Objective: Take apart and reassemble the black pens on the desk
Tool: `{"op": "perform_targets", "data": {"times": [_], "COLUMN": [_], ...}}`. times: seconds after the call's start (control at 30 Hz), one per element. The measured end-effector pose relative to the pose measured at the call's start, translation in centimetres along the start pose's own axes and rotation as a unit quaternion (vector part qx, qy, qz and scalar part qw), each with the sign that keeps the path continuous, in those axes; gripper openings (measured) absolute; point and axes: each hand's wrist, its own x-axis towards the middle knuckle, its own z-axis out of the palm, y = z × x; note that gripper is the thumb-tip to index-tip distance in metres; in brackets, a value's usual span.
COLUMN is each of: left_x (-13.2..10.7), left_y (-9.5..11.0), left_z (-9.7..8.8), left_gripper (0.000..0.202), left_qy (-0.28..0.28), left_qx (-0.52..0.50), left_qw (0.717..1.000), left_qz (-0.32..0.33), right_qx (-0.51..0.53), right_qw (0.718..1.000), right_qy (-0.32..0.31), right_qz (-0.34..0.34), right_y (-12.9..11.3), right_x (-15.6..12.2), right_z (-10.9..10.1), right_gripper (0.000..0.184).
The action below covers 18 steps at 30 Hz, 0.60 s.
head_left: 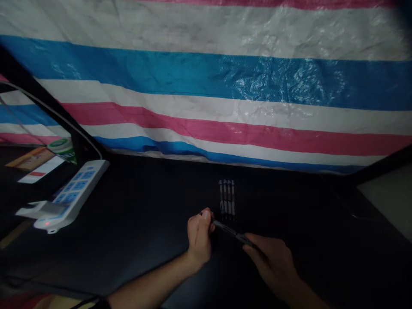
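Both of my hands hold one dark pen over the black table. My left hand is closed in a fist round the pen's left end. Pinching the other end, my right hand has its fingers closed. Just beyond the hands, several more pens lie side by side in a neat row, pointing away from me.
A white power strip with blue sockets and a lit red light lies at the left. Behind it are a green-topped container and papers. A striped blue, pink and white tarp hangs at the back.
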Motion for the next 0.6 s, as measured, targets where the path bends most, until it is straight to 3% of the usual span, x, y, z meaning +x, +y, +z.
{"op": "perform_targets", "data": {"times": [0.2,0.33,0.47,0.6], "left_x": [1.0,1.6,2.3,3.4], "left_y": [0.4,0.9,1.6,2.1], "left_z": [0.3,1.0,1.0,0.2], "left_gripper": [0.043,0.026,0.032,0.028], "left_qy": [-0.062,-0.142,-0.204,-0.210], "left_qx": [0.018,-0.057,-0.098,-0.074], "left_qw": [0.998,0.988,0.973,0.973], "left_qz": [0.002,-0.028,-0.046,-0.063], "right_qx": [0.026,0.012,0.021,0.052], "right_qw": [0.989,0.990,0.986,0.981], "right_qy": [-0.077,-0.062,-0.070,-0.097], "right_qz": [0.120,0.130,0.152,0.162], "right_y": [-0.6,-0.3,0.0,-0.1], "right_x": [0.5,0.4,0.3,0.7], "right_z": [0.0,0.6,1.1,1.1], "right_gripper": [0.026,0.024,0.024,0.019]}}
